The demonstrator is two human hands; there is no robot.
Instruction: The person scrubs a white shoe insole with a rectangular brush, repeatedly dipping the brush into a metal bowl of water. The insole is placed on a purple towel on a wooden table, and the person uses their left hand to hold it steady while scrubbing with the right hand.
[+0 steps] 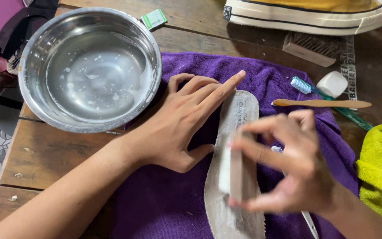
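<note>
The right hand [288,166] clenches a white block [231,170] on the grey insole [237,177]. The left hand [186,121], released, presses the insole's 11 o'clock edge. Purple towel [164,203] spreads around.

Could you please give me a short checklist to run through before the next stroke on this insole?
1. Insole lies flat on the purple towel: ok.
2. Left hand presses beside the insole's edge to steady it: ok.
3. Right hand has a firm grip on the white block: cannot tell, blurred.
4. Steel bowl holds cloudy water within reach: ok.
5. Toothbrush and wooden stick lie apart from the insole: ok.
</note>
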